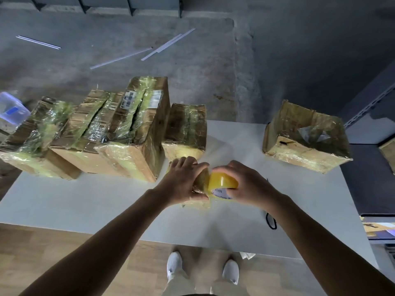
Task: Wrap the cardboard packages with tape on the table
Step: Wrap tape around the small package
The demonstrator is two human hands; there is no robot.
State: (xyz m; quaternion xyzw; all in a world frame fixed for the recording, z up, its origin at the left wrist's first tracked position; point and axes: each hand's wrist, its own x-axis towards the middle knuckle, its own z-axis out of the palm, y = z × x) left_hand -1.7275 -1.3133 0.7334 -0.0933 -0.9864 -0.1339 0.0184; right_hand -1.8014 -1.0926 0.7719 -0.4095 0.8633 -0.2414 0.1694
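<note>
Far left, past the table's end, we see a clear plastic container [10, 110] with a blue patch. On the white table [85, 201] four taped cardboard packages stand in a close row along the far edge: first package [36, 137], second package [85, 133], third package [136, 124], which is the tallest and carries barcode labels, and fourth package [186, 129] just beside it. All are shiny with yellowish tape.

Just in front of the fourth package is the small package [201, 182], near the table's middle. The left hand [181, 180] grasps it, fingers curled over its top and thumb below. We cannot tell whether it rests on the table or is lifted. The yellow tape roll [223, 182] touches the small package's right side. The right hand [250, 184] grips the roll, fingers wrapped over its rim.

A black looped item [271, 221] lies on the table, partly hidden by the right forearm. The right package [305, 137] sits well apart, at the far right corner, taped, with a torn pale label. On the grey floor beyond lie pale strips [166, 44]. White shoes [174, 265] show below the near edge.
</note>
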